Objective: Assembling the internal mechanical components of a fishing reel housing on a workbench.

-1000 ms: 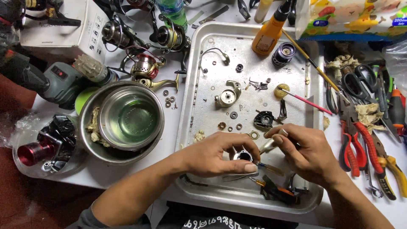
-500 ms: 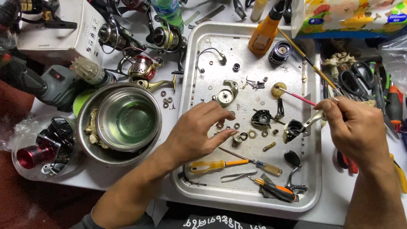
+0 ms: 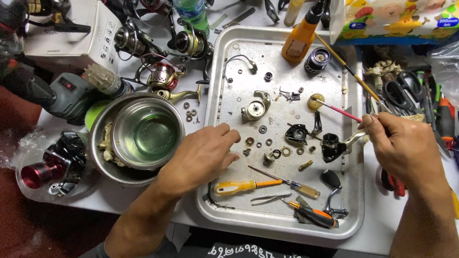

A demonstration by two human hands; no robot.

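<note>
A metal tray holds several small fishing reel parts, washers and rings. My left hand rests over the tray's left side, fingers loosely curled, fingertips near small rings; nothing shows in it. My right hand is at the tray's right edge and pinches the silver stem of a black reel body piece. A pink-handled brush lies just above that hand. A silver reel housing sits mid-tray.
In the tray lie a yellow screwdriver, an orange-black screwdriver, tweezers and an orange bottle. Nested metal bowls stand left. Spinning reels, a drill, scissors and pliers crowd the table.
Both hands were together at the tray's front over a small part. They have drawn apart: the right hand carried the black reel piece to the right edge, the left shifted left.
</note>
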